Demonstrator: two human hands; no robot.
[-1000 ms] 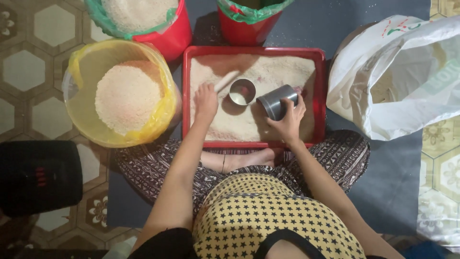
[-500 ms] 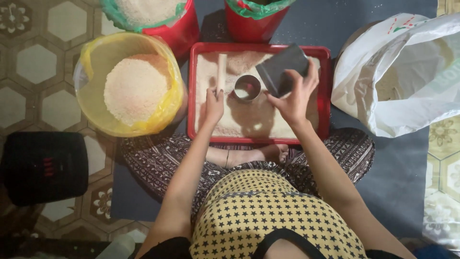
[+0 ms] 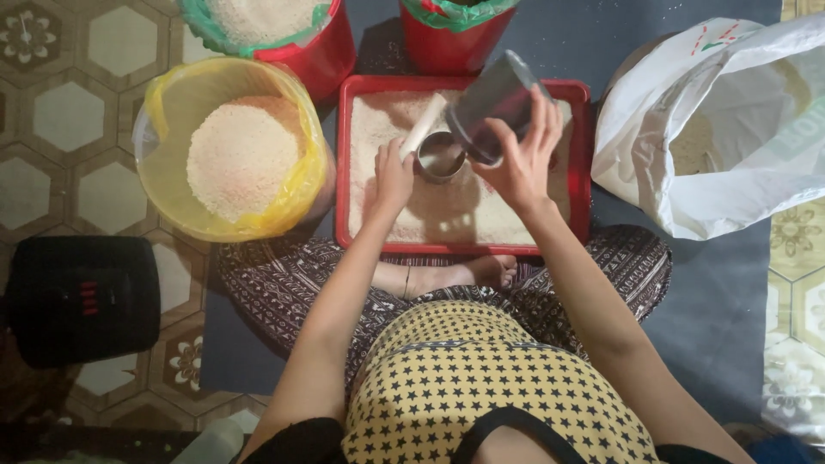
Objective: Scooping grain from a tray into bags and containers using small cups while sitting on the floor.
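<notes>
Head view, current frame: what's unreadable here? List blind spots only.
- Small cup in the red tray: fill level unclear, shadowed and partly covered by the tilted can.
- Can: mouth faces away, blurred; any pour cannot be made out.
- Left hand: fingertips hidden by its own back; contact with the cup is uncertain.
- Right hand grips the can; palm hidden.
- Two red buckets: cut off by the top edge.
- White bag: contents mostly hidden by its folds.
</notes>
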